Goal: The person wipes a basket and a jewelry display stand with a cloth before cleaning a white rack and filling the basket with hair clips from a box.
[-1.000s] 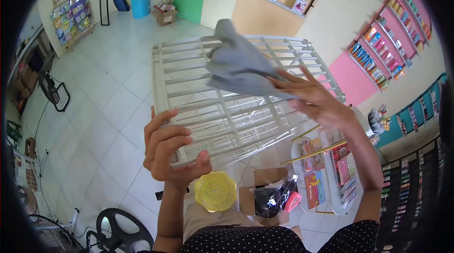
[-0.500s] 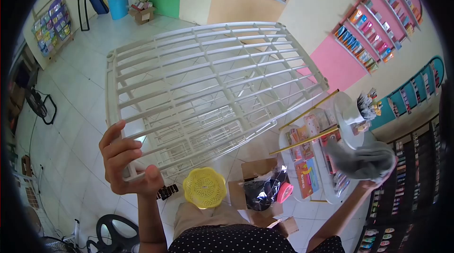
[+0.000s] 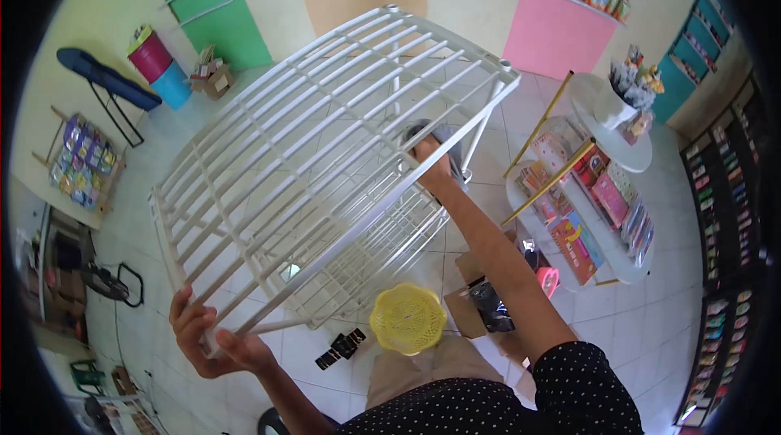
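A large white slatted rack (image 3: 301,134) stands tilted before me, its long bars running across the view. My left hand (image 3: 215,341) is wrapped round its near left corner. Reaching under the top slats at the right side, my right hand (image 3: 431,154) holds a grey cloth (image 3: 443,138), partly hidden by the bars. The cloth is close to the rack's right-hand frame; whether it touches is unclear. Lower wire shelves (image 3: 382,227) show beneath the slats. A yellow perforated basket (image 3: 407,319) is below the rack, by my lap.
An open cardboard box (image 3: 465,313) with black plastic is right of the basket. A tiered white shelf (image 3: 602,223) with gold posts, books and a plant pot (image 3: 616,105) stands at the right. A black strap-like object (image 3: 340,348) lies on the floor. Dark display shelves line the far right.
My right hand has moved the grey cloth from the far right to beneath the rack's slats. The rack appears turned and tilted differently, with my left hand still on its corner. The view has shifted.
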The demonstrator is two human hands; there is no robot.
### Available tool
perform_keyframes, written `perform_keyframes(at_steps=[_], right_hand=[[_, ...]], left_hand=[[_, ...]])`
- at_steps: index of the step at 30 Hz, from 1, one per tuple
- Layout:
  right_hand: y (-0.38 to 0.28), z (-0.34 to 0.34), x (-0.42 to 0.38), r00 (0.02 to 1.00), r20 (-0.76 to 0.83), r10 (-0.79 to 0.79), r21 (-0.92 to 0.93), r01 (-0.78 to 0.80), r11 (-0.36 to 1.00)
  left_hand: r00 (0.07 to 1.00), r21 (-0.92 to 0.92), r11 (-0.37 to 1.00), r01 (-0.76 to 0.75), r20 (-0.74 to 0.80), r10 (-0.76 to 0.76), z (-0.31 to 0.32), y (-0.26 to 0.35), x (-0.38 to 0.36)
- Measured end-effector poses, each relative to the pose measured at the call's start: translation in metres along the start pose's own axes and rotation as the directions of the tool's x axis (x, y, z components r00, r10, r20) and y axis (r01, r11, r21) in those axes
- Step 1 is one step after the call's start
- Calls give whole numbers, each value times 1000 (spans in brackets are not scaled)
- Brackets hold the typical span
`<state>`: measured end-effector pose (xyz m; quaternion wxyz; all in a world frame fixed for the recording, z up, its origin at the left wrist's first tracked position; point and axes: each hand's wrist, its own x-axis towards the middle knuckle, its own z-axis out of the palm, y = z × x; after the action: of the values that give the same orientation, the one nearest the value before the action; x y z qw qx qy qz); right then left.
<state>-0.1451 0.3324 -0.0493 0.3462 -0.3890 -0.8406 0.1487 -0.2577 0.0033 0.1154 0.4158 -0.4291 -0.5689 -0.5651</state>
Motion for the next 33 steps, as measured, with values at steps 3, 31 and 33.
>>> perform_keyframes(at_steps=[3,31,33], right_hand=[[-2,10,-4,988,43,-148,-233,154,960],[2,-17,16,989,123,80,237,-107,965],[4,-20,17,979,179,96,212,-133,968]], left_hand=[[1000,27,1000,6,-17,-5,-1,-2,1],[1000,145,989,1,-23,3,-4,-10,5],[1000,141,990,9,-29,-5,-3,-8,4]])
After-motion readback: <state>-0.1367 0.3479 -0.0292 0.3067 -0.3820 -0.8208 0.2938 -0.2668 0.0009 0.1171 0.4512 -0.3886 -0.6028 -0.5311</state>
